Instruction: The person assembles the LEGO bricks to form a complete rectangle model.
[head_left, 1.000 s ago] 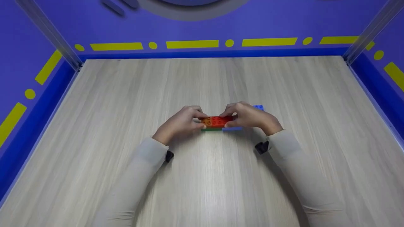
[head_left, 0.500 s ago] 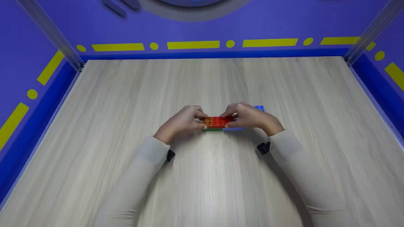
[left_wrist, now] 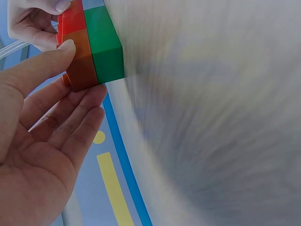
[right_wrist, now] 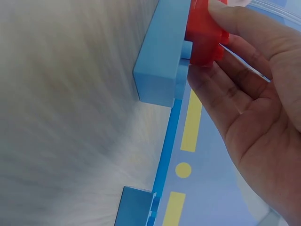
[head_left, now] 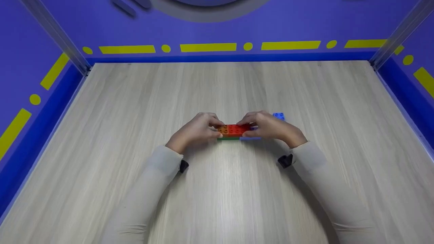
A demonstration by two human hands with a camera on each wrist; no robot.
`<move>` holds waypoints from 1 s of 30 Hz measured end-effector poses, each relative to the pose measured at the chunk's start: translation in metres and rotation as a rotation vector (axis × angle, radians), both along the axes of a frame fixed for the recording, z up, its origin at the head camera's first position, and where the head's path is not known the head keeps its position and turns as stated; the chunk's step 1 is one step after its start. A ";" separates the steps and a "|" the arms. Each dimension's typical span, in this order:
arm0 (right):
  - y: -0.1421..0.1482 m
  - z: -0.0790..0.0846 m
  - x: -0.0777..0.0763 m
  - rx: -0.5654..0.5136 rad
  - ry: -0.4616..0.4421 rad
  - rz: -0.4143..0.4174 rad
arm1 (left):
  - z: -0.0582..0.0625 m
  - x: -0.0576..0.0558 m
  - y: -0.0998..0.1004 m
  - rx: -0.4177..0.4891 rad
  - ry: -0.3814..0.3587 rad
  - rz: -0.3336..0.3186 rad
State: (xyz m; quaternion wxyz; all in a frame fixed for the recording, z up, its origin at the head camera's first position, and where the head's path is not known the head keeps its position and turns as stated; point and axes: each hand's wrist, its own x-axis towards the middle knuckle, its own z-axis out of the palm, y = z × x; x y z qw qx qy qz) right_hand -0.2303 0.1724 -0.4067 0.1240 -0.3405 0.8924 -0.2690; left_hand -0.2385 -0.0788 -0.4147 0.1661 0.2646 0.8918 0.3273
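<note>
In the head view my left hand (head_left: 196, 128) pinches the orange brick (head_left: 222, 130) at the left end of a small two-layer build of studded toy bricks. Thumb on the near side and fingers on the far side, my right hand (head_left: 273, 126) grips the red brick (head_left: 235, 130) beside it. Beneath these two lie a green brick (left_wrist: 106, 44) on the left and a light blue brick (right_wrist: 157, 59) on the right. The blue one sticks out past the red brick, with studs showing. The right hand partly covers the red brick in the head view.
A separate blue brick (head_left: 278, 116) lies on the wooden table (head_left: 217, 189) just behind my right hand. Purple-blue panels (head_left: 210, 34) with yellow dashes and dots stand along the table's back and sides.
</note>
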 end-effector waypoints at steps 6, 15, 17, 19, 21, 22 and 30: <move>0.000 0.001 0.002 -0.002 0.034 0.026 | 0.001 0.000 0.000 0.011 -0.012 0.008; 0.000 0.001 0.002 0.011 0.047 0.040 | -0.001 0.001 -0.001 0.026 -0.024 0.017; 0.000 0.000 0.002 0.011 0.046 0.039 | -0.001 0.001 -0.002 0.031 -0.023 0.018; 0.001 0.000 0.001 0.011 0.049 0.037 | -0.001 0.000 -0.002 0.034 -0.021 0.019; 0.001 0.000 0.001 0.013 0.046 0.031 | -0.001 0.000 -0.003 0.033 -0.024 0.023; 0.002 0.001 0.001 0.014 0.043 0.026 | -0.001 0.000 -0.002 0.031 -0.024 0.024; 0.010 0.001 0.002 0.020 0.034 -0.007 | 0.000 0.001 -0.001 0.010 -0.036 0.028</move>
